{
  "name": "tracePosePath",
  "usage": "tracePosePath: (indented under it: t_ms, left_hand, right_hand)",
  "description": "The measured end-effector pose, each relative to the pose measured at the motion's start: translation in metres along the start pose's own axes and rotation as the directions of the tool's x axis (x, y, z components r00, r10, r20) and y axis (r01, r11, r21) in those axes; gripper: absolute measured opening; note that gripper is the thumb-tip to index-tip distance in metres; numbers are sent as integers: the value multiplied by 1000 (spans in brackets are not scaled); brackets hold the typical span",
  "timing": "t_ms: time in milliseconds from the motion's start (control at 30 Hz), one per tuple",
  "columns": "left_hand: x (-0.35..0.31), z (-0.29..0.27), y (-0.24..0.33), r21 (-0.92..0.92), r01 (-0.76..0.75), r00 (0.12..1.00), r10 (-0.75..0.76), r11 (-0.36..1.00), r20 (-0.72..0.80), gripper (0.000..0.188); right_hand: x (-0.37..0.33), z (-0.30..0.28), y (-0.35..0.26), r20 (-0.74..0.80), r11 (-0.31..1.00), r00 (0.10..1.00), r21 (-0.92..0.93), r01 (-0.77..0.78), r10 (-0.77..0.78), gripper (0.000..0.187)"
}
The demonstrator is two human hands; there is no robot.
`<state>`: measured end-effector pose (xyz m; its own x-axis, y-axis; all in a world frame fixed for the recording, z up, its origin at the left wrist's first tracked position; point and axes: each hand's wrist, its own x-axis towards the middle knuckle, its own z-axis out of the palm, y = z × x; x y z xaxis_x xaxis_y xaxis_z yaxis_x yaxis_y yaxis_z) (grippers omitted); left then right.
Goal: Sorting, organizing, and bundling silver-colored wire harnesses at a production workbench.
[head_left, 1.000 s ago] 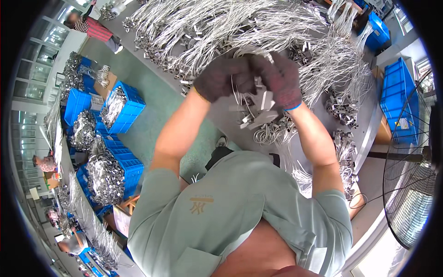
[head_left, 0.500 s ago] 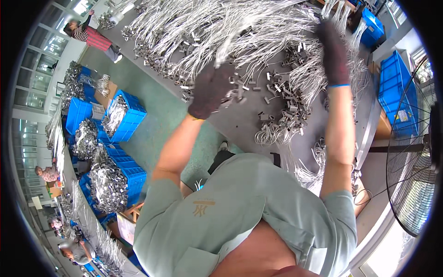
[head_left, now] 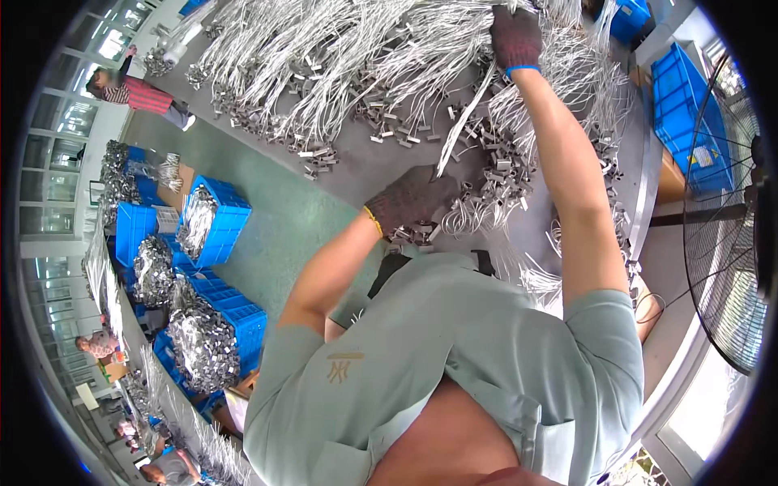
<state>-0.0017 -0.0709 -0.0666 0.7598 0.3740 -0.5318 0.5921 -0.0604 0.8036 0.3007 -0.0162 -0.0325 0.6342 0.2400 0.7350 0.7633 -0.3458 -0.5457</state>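
My left hand (head_left: 413,201), in a dark knitted glove with a yellow cuff, is closed round the near end of a bundle of silvery-white wires (head_left: 466,124). Small metal blocks (head_left: 420,235) show just below that hand. The bundle runs up and away to my right hand (head_left: 516,40), gloved with a blue cuff and closed at its far end among other wires; its fingertips are partly hidden. Close by the left hand lies a heap of grey metal-ended pieces (head_left: 502,178) with looped wires. A broad pile of silvery wires (head_left: 324,57) covers the far side of the grey table (head_left: 356,162).
Blue crates (head_left: 223,223) full of metal-ended wires stand on the left. A fan (head_left: 721,219) stands close on the right, near another blue crate (head_left: 677,105). A person in a striped top (head_left: 134,91) is at the far left; others sit along a bench at lower left.
My left hand has moved right and closer to my body with the wire bundle. My right hand has swung left and away, onto the bundle's far end. The whole view has shifted slightly.
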Motion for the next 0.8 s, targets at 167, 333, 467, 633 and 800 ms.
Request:
tracePosePath:
  t_ms: [167, 333, 467, 633, 800]
  left_hand:
    - [21, -19, -35, 174, -100, 957, 142, 980, -254, 37]
    - [96, -49, -91, 387, -39, 912, 191, 921, -364, 41]
    - [141, -47, -137, 726, 39, 943, 215, 686, -253, 51]
    - [80, -1, -66, 786, 45, 762, 487, 617, -426, 46]
    - [77, 35, -144, 815, -263, 962, 205, 517, 180, 40]
  right_hand:
    - [38, -120, -21, 495, 833, 851, 384, -397, 177, 34]
    - [-72, -155, 107, 757, 688, 404, 83, 721, -514, 39]
    - [-201, -216, 61, 984, 907, 10, -166, 388, 176, 69]
    - [-298, -215, 88, 911, 921, 139, -385, -54, 389, 57]
    - [-291, -218, 81, 932, 538, -99, -285, -793, 349, 25]
